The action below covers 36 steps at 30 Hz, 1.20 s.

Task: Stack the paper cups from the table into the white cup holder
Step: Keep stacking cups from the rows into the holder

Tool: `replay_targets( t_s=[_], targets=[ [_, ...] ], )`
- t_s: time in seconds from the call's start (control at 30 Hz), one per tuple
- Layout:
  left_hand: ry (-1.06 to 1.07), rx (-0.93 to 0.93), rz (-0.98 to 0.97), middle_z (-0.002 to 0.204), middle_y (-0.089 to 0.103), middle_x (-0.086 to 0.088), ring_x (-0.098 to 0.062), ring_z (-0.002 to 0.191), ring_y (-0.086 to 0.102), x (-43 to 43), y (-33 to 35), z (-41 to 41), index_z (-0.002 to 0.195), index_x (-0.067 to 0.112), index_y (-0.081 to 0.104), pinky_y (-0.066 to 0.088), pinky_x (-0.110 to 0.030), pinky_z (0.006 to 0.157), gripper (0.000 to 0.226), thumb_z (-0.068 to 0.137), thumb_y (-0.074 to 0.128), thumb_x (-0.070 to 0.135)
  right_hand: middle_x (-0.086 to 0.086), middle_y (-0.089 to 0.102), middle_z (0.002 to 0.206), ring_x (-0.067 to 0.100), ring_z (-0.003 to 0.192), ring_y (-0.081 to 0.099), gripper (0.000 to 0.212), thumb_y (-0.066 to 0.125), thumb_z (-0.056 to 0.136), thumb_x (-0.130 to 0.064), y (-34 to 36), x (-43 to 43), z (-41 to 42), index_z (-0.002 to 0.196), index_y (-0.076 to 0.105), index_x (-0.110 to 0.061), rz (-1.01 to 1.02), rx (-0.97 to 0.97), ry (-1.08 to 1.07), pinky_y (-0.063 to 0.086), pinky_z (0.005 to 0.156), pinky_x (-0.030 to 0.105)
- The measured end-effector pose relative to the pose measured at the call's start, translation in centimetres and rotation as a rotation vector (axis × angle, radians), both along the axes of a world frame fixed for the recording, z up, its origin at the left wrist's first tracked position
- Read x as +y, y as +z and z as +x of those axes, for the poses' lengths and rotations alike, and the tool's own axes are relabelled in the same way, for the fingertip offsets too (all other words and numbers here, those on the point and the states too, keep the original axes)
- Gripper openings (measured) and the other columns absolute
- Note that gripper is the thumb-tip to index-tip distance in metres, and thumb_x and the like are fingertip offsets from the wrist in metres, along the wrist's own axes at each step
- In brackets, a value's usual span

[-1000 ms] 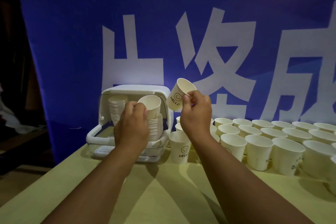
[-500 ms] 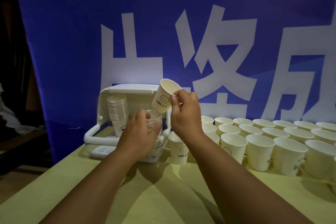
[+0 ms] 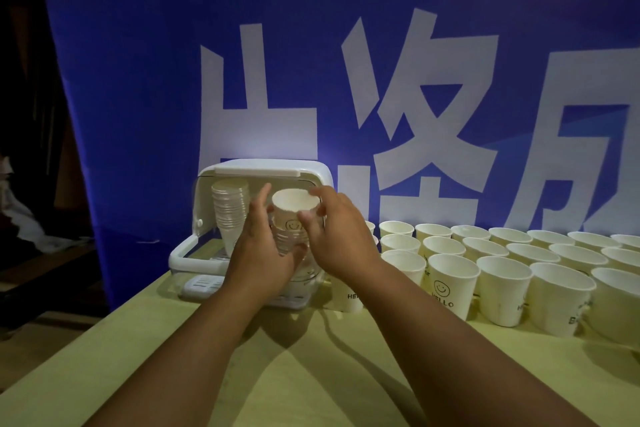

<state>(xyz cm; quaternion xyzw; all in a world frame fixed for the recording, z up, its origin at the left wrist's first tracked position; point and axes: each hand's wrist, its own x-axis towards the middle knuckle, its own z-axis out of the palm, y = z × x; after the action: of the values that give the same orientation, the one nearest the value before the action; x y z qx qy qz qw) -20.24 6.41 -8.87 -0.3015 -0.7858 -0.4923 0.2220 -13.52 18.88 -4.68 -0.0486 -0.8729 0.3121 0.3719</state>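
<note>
On the worktop, the left hand curls its fingers round the right-side stack inside the white cup holder, apparently to steady it. The right hand pinches the top paper cup, probably seating it. Loose cups wait right of the holder.

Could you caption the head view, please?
Left hand holds a stack in the white cup holder; right hand adds a paper cup.

A single wide-angle view from the person's head looks forward and slightly down along both forearms. It faces the blue banner squarely, with the tabletop and white cup holder within arm's reach.
</note>
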Motion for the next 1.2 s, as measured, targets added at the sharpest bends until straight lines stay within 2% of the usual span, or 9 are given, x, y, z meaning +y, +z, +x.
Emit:
replay_targets(
  t_s=[0.17, 0.3, 0.4, 0.53, 0.67, 0.73, 0.8, 0.93, 1.2],
  targets=[
    [-0.007, -0.016, -0.016, 0.159, 0.038, 0.007, -0.018, 0.138, 0.047, -0.2, -0.3, -0.5, 0.154, 0.053, 0.008, 0.050, -0.049, 0.107, 0.105, 0.084, 0.083, 0.033, 0.001, 0.064, 0.130, 0.019, 0.114, 0.061, 0.042, 0.049, 0.102, -0.040, -0.9, -0.2, -0.5, 0.140, 0.052, -0.022, 0.015, -0.111, -0.072, 0.048, 0.096, 0.035],
    [0.049, -0.005, -0.084, 0.157, 0.041, 0.004, -0.022, 0.138, 0.047, -0.1, -0.4, -0.8, 0.157, 0.028, 0.035, 0.050, -0.048, 0.108, 0.064, 0.100, 0.063, 0.035, -0.001, 0.067, 0.126, 0.022, 0.116, 0.061, 0.040, 0.046, 0.102, -0.044, -1.9, 0.0, -1.2, 0.139, 0.052, -0.030, 0.096, -0.186, -0.148, 0.046, 0.102, 0.048],
    [0.070, -0.031, -0.111, 0.160, 0.040, 0.000, -0.021, 0.141, 0.043, -0.1, -0.1, -0.7, 0.160, 0.021, 0.032, 0.044, -0.045, 0.113, 0.056, 0.107, 0.046, 0.035, -0.003, 0.065, 0.130, 0.024, 0.122, 0.056, 0.043, 0.044, 0.101, -0.051, -2.5, 0.1, -1.6, 0.139, 0.051, -0.034, 0.116, -0.255, -0.208, 0.038, 0.105, 0.049],
    [0.061, -0.092, -0.048, 0.158, 0.042, 0.001, -0.023, 0.139, 0.047, -0.2, -0.1, -0.5, 0.160, 0.032, 0.026, 0.048, -0.050, 0.109, 0.058, 0.106, 0.048, 0.037, -0.007, 0.065, 0.127, 0.020, 0.120, 0.054, 0.041, 0.055, 0.097, -0.051, -2.5, 0.3, -1.1, 0.134, 0.055, -0.035, 0.070, -0.203, -0.221, 0.033, 0.103, 0.045],
    [0.219, 0.109, 0.001, 0.124, 0.057, 0.003, -0.021, 0.109, 0.059, -0.7, 0.5, 0.5, 0.121, 0.029, 0.054, 0.059, -0.042, 0.081, 0.022, 0.100, 0.055, 0.036, -0.010, 0.070, 0.113, 0.013, 0.102, 0.060, 0.028, 0.059, 0.096, -0.045, -2.1, 0.7, -0.3, 0.119, 0.067, -0.031, -0.001, -0.167, -0.220, 0.035, 0.095, 0.035],
    [0.216, 0.126, -0.012, 0.100, 0.063, 0.005, -0.018, 0.089, 0.062, -0.6, 0.8, 1.8, 0.100, 0.028, 0.056, 0.059, -0.038, 0.068, 0.008, 0.101, 0.055, 0.036, -0.011, 0.072, 0.101, 0.011, 0.090, 0.063, 0.020, 0.061, 0.095, -0.040, -2.3, 0.9, 0.6, 0.109, 0.071, -0.029, -0.067, -0.161, -0.190, 0.047, 0.096, 0.036],
    [0.176, 0.069, -0.091, 0.084, 0.066, 0.004, -0.019, 0.078, 0.063, 0.0, 1.0, 3.3, 0.087, 0.026, 0.059, 0.059, -0.038, 0.065, 0.020, 0.102, 0.053, 0.038, -0.010, 0.071, 0.088, 0.009, 0.078, 0.064, 0.016, 0.062, 0.095, -0.033, -2.2, 1.2, 2.1, 0.100, 0.074, -0.024, -0.127, -0.139, -0.158, 0.056, 0.084, 0.034],
    [0.149, 0.002, -0.251, 0.071, 0.063, 0.004, -0.019, 0.069, 0.059, 1.4, 2.2, 6.8, 0.071, 0.021, 0.060, 0.051, -0.033, 0.063, 0.034, 0.099, 0.053, 0.040, -0.008, 0.069, 0.077, 0.009, 0.068, 0.063, 0.013, 0.061, 0.095, -0.025, -1.6, 2.2, 6.5, 0.089, 0.072, -0.021, -0.155, -0.129, -0.183, 0.051, 0.060, 0.019],
    [0.013, -0.055, -0.364, 0.073, 0.064, 0.005, -0.018, 0.071, 0.060, 5.6, 1.8, 15.8, 0.075, 0.023, 0.062, 0.053, -0.034, 0.063, 0.027, 0.095, 0.055, 0.039, -0.008, 0.068, 0.072, 0.007, 0.066, 0.063, 0.015, 0.062, 0.094, -0.022, -2.4, 6.8, 18.5, 0.085, 0.074, -0.021, -0.174, -0.131, -0.311, 0.045, 0.056, 0.019]
  ],
)
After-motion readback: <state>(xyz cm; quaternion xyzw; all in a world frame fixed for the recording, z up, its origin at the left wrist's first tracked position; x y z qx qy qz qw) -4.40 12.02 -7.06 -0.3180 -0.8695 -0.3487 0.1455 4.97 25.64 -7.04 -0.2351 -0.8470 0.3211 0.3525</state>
